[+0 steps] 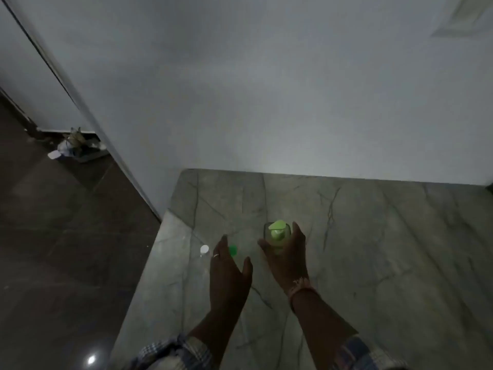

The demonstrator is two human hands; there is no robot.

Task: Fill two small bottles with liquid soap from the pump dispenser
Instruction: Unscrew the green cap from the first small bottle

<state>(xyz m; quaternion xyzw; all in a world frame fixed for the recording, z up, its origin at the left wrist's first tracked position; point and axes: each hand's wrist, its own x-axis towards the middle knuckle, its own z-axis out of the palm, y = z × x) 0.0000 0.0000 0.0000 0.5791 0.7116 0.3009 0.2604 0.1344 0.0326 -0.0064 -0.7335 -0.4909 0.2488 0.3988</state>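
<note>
The right hand (286,253) wraps around the green-topped pump dispenser (277,233) standing on the marble counter (373,249). The left hand (229,271) hovers spread and empty beside it, above a green cap (233,250). Just left of that stands a white-capped small bottle (204,250), near the counter's edge.

Bare countertop (386,249) right of dispenser (277,233)

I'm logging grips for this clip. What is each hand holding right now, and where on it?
The right hand wraps the sides of the clear pump dispenser with the light-green head. The left hand is open, holding nothing.
</note>
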